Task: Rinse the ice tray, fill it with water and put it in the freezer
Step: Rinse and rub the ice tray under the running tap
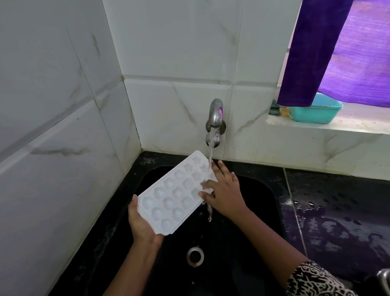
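Starting at the bottom right of the frame, a patterned sleeve covers the right forearm. The black sink fills the lower centre, its metal drain below the hands. The left hand grips the near end of the white ice tray, thumb on the edge, fingers curled beneath. The tray is held tilted above the sink, cavities up. The right hand lies on the tray's far right side, fingers straight and spread, clamping nothing. A water stream falls from the wall tap onto the tray's far end. At upper right, a teal tub sits on the sill, partly under a purple curtain.
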Demonstrator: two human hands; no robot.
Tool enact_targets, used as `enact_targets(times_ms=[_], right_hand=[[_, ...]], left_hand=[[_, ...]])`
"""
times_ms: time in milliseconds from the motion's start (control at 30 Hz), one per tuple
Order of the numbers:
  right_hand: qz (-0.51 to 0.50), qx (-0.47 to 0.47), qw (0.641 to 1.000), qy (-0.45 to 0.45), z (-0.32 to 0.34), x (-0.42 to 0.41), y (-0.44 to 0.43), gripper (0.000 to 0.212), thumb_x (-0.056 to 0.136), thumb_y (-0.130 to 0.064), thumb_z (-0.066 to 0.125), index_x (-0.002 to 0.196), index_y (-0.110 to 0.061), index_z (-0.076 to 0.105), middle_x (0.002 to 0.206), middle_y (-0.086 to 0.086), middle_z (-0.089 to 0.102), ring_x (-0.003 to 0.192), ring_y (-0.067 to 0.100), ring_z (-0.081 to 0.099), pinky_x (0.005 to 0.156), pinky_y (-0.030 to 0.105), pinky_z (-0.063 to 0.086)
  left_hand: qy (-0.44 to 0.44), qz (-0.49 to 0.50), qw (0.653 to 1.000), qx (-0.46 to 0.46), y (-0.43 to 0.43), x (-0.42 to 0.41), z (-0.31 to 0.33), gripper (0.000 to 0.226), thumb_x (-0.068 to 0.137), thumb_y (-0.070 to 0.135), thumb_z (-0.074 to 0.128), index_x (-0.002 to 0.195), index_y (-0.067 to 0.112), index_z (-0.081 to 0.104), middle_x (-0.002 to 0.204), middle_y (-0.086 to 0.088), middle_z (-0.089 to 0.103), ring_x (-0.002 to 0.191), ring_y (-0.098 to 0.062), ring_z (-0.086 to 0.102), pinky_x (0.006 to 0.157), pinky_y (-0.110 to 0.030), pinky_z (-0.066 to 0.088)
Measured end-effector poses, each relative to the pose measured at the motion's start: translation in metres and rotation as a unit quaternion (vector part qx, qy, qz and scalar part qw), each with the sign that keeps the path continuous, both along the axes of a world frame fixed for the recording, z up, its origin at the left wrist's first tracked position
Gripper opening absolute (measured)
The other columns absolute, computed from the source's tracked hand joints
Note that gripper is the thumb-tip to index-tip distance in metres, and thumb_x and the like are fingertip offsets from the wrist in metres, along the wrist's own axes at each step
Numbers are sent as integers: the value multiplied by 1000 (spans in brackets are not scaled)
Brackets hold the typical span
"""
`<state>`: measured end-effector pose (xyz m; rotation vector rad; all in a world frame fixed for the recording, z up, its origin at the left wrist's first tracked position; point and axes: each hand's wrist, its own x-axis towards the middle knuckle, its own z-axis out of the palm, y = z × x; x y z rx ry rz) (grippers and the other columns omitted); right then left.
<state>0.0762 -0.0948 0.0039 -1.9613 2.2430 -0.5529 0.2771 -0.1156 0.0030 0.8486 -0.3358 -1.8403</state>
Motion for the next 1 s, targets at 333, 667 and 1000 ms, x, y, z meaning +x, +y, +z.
enact_targets(times_ms=[333, 667, 1000], right_hand=[[-15, 43, 999, -4, -3, -5, 4, 32, 89, -50, 53, 109, -30, 68, 160, -6, -4, 146, 16, -14, 117, 50, 0], [-15, 38, 999, -19, -6, -8, 8, 34, 97, -47, 40, 116, -30, 63, 160, -3, -10, 145, 18, -18, 116, 53, 0], [-26, -9, 999, 23, -5, -6, 4, 70, 85, -68, 9, 103, -29, 65, 160, -5, -3, 145, 14, -15, 116, 53, -2]], left_hand=[[4, -7, 1000, 0, 6, -6, -5, 56, 94, 56, 35, 115, 13, 65, 105, -14, 73, 93, -31, 70, 72, -39, 56], [-24, 11, 1000, -10, 0, -6, -4, 55, 94, 56, 36, 113, 14, 66, 104, -14, 72, 100, -33, 65, 81, -43, 51], [-24, 13, 1000, -10, 4, -10, -2, 55, 96, 54, 33, 103, 16, 71, 94, -10, 75, 89, -29, 70, 76, -40, 51]])
